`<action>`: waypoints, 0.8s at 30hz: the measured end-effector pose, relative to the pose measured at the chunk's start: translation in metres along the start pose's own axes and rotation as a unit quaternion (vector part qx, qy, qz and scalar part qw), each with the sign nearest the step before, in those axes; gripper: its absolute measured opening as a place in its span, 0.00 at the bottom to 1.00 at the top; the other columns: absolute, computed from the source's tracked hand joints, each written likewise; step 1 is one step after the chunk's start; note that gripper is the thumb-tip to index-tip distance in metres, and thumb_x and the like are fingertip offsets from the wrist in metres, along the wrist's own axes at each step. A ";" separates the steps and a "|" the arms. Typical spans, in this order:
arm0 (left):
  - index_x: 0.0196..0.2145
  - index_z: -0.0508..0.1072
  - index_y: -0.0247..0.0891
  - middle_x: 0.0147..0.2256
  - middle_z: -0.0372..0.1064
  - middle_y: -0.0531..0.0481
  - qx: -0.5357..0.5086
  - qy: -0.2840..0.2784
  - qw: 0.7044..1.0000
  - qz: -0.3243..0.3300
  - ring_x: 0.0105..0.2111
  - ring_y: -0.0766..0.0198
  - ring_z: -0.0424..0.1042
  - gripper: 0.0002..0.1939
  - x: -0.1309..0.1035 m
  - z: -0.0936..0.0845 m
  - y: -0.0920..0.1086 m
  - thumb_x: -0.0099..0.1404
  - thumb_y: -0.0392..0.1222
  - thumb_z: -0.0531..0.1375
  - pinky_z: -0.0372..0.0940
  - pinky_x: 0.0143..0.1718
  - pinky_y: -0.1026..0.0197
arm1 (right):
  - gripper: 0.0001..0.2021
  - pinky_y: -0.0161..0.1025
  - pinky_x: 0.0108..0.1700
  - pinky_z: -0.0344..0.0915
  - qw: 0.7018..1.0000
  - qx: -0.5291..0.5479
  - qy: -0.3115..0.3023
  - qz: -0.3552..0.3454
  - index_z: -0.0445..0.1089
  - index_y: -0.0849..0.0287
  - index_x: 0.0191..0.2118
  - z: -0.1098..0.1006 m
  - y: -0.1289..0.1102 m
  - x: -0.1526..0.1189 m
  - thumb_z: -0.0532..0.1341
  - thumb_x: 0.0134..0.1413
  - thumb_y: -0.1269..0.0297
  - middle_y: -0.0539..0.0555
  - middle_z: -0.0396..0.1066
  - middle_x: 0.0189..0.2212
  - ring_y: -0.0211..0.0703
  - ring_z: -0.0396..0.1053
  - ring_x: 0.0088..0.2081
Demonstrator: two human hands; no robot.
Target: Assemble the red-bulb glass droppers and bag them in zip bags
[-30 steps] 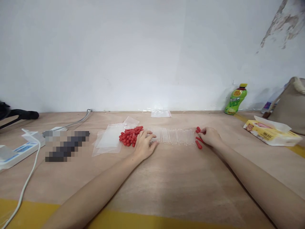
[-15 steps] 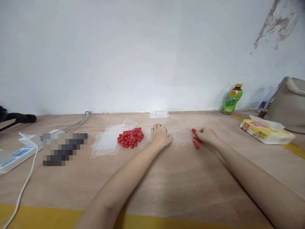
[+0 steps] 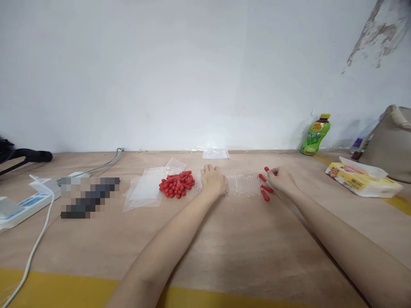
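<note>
Basically, the table [image 3: 244, 248] fills the lower frame. Beige bag [image 3: 385, 147] at right edge, tissues [image 3: 362, 179] lower-left of it. Plastic bags [image 3: 141, 186] left of centre, partly overlapping. Clear tubes [image 3: 244, 185] lie side by side in a row, mid-frame; red pile [image 3: 175, 185] just left of them. Left hand [image 3: 214, 179]: palm down over the row, fingers slightly spread; any grip underneath hidden, can't tell. Right hand [image 3: 282, 179]: right of the row, fingers narrow at the topmost loose bulb [image 3: 266, 169]; can't tell if gripped. Three more loose bulbs [image 3: 265, 196] sit below it by the row's right end. Risks, my judgement: a sideways push from the left palm could skew or roll the tubes; a right-hand brush could scatter loose bulbs; hard pressing might crack thin tubes.
</note>
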State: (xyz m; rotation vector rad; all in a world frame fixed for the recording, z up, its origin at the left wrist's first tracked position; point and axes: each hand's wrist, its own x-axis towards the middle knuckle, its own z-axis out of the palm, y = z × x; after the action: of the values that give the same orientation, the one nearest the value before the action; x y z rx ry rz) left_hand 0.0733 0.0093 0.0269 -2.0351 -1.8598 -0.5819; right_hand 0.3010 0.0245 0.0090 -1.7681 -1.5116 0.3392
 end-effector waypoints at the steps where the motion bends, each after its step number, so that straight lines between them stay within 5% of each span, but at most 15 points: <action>1: 0.37 0.69 0.27 0.38 0.63 0.33 0.006 -0.001 1.000 -0.008 0.41 0.47 0.59 0.17 0.000 -0.002 -0.011 0.58 0.45 0.52 0.53 0.41 0.50 | 0.08 0.34 0.25 0.56 1.000 0.003 0.030 -0.004 0.64 0.60 0.28 0.000 -0.004 -0.001 0.53 0.48 0.62 0.55 0.68 0.24 0.41 0.65 0.25; 3: 0.37 0.70 0.29 0.38 0.63 0.34 0.027 -0.009 0.999 -0.021 0.41 0.47 0.59 0.16 0.001 -0.007 -0.034 0.57 0.45 0.53 0.53 0.42 0.49 | 0.10 0.35 0.28 0.58 0.995 0.018 0.091 -0.030 0.64 0.60 0.34 0.003 -0.013 -0.006 0.53 0.49 0.60 0.56 0.68 0.29 0.42 0.65 0.29; 6: 0.34 0.71 0.31 0.39 0.64 0.34 0.055 -0.032 0.997 -0.052 0.43 0.46 0.59 0.16 0.001 -0.011 -0.064 0.56 0.47 0.53 0.53 0.42 0.49 | 0.16 0.38 0.35 0.60 0.977 0.051 0.130 -0.160 0.60 0.61 0.46 0.016 -0.031 -0.025 0.52 0.51 0.61 0.55 0.68 0.32 0.43 0.64 0.33; 9: 0.31 0.73 0.32 0.38 0.65 0.34 0.066 -0.061 0.993 -0.071 0.42 0.45 0.60 0.16 0.002 -0.011 -0.078 0.55 0.49 0.54 0.53 0.42 0.50 | 0.17 0.43 0.39 0.58 0.944 0.021 0.094 -0.315 0.59 0.58 0.50 0.032 -0.049 -0.055 0.49 0.55 0.66 0.56 0.67 0.33 0.46 0.63 0.36; 12: 0.31 0.73 0.30 0.38 0.65 0.33 0.067 -0.071 0.993 -0.072 0.42 0.44 0.60 0.17 0.002 -0.009 -0.080 0.54 0.48 0.54 0.53 0.41 0.49 | 0.14 0.43 0.38 0.57 0.921 -0.015 0.030 -0.387 0.63 0.53 0.46 0.041 -0.061 -0.083 0.48 0.56 0.68 0.54 0.68 0.35 0.46 0.64 0.37; 18: 0.31 0.73 0.30 0.39 0.65 0.32 0.062 -0.078 0.992 -0.083 0.42 0.44 0.60 0.14 0.003 -0.007 -0.075 0.54 0.44 0.54 0.53 0.41 0.48 | 0.07 0.43 0.36 0.59 0.920 0.021 -0.007 -0.391 0.62 0.57 0.38 0.046 -0.062 -0.098 0.52 0.52 0.69 0.53 0.69 0.30 0.44 0.66 0.33; 24: 0.29 0.73 0.30 0.37 0.66 0.32 0.047 -0.077 0.991 -0.094 0.42 0.43 0.60 0.13 0.004 -0.004 -0.074 0.53 0.43 0.55 0.54 0.40 0.47 | 0.11 0.36 0.29 0.63 0.910 0.080 -0.045 -0.405 0.62 0.56 0.42 0.039 -0.067 -0.100 0.49 0.52 0.71 0.52 0.67 0.29 0.39 0.66 0.28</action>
State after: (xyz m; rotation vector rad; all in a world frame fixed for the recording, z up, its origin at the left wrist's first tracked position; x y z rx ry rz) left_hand -0.0006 0.0183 0.0293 -1.9052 -2.1434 -0.3850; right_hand 0.2013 -0.0535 0.0018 -0.8828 -2.0612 0.1099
